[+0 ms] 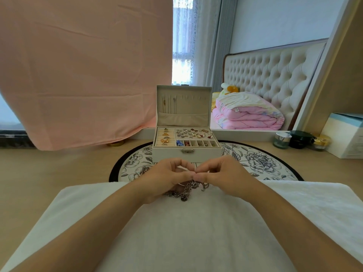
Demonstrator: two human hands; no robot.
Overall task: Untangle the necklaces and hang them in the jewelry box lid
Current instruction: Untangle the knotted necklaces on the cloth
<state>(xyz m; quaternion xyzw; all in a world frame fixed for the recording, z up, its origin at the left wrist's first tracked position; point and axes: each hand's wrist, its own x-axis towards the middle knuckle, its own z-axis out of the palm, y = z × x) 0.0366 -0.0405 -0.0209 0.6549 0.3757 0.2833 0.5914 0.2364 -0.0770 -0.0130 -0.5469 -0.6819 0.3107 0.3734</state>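
A tangle of silver chain necklaces (pixel 186 190) lies on a white towel (pixel 176 232), partly hidden under my hands. My left hand (pixel 167 178) and my right hand (pixel 222 176) meet fingertip to fingertip just above the tangle, each pinching a strand of it. Behind them stands a white jewelry box (pixel 186 152) with its lid (pixel 183 107) upright and open. A few thin necklaces (pixel 169 105) hang from hooks at the lid's left side; the hooks to the right are bare. Rings and earrings fill the box's tray.
The box sits on a round floral mat (pixel 261 161) on a wooden tabletop. Small cosmetic jars (pixel 282 140) and a white-blue carton (pixel 347 138) stand at the right. A pink cloth (pixel 78 75) hangs at the left; a mirror behind reflects a bed.
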